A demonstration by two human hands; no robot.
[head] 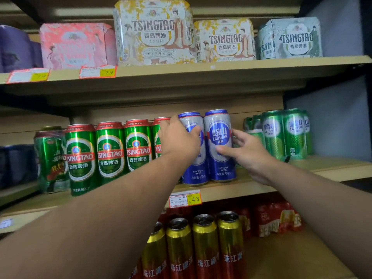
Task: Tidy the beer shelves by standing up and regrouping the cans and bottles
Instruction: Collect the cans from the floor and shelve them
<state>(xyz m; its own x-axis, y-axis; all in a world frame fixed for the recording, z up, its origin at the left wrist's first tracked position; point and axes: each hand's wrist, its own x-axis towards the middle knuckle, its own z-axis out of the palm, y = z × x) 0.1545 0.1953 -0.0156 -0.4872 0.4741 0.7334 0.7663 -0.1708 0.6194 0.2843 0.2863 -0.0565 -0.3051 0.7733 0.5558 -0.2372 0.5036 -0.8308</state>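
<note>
Across the whole wall in front of the person runs a beige shelf unit, and the work is on its middle shelf (251,188). Above sit wrapped Tsingtao multipacks (153,31); below stand gold-and-red cans (205,244).

Along the middle shelf a row of green Tsingtao cans (109,152) stands upright on the left. A shrink-wrapped green Laoshan pack (285,133) sits to the right, with a gap of bare board before it. Between them are the two task cans, upright and touching side by side, labels forward.

The left hand (179,137) is wrapped over the left blue can (194,174) from its outer side, fingers curled round the front. It covers part of the nearest green can. The right hand (247,152) cups the right blue can (219,135) more loosely, thumb across the front and fingers spread round the far side.

Each hand has its own can, the pair squeezed between them. With both long axes vertical, I judge that any shift should be a level slide, probably towards the gap. A yellow price tag (185,198) hangs on the shelf lip beneath.
</note>
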